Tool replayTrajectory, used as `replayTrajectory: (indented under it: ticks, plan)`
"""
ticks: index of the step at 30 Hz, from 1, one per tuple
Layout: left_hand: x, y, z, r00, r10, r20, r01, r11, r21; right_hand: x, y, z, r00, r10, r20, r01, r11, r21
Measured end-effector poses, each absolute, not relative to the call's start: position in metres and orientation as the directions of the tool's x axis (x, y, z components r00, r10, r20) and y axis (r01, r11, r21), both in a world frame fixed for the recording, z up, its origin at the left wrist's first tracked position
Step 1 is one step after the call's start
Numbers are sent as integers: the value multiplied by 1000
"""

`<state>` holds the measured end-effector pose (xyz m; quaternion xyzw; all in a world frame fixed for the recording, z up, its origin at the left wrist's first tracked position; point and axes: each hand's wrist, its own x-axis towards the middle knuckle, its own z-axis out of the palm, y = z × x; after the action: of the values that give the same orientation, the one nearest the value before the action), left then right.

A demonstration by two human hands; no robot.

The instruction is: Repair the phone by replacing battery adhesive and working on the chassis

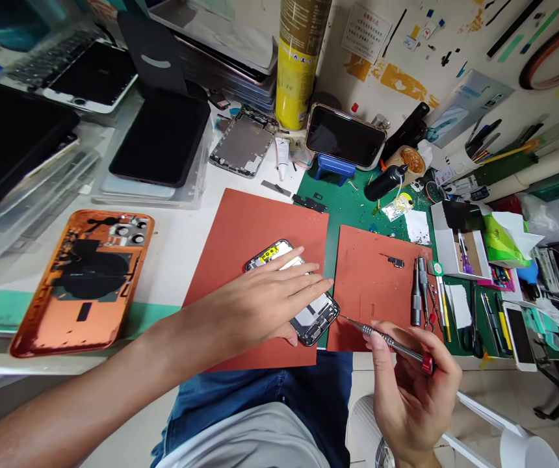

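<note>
An opened smartphone (311, 318) with its inner parts showing lies slanted on the left red-brown mat. My left hand (279, 296) is laid across its middle, fingers reaching over to the far long edge and thumb at the near one, and hides much of the inside. A thin precision screwdriver (396, 344) with a grey metal shaft and red cap is held in my right hand (413, 383) between thumb and fingers. Its fine tip points left, close to the phone's lower right end; whether it touches cannot be made out.
An orange phone back housing (82, 286) lies at left, beside stacked plastic trays with phones. A small dark part (395, 261) rests on the right mat (357, 286), near several tools (420, 292). A phone on a blue stand (345, 136) and a yellow can (296, 78) stand behind.
</note>
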<state>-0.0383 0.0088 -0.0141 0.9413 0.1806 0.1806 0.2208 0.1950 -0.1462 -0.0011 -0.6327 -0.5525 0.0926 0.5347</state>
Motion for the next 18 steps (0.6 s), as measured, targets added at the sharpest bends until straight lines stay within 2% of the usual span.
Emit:
replayTrajectory:
  ticks: [5, 13, 18]
  plan:
    - [-35, 14, -5, 890, 389, 238, 252, -854, 455, 193, -139, 0, 352, 798, 489, 637, 179, -750]
    - [-29, 23, -2, 891, 391, 233, 216, -814, 539, 200, -132, 2, 279, 826, 490, 655, 210, -726]
    - [-28, 25, -9, 891, 369, 264, 191, -833, 520, 203, -130, 3, 260, 819, 511, 664, 233, -711]
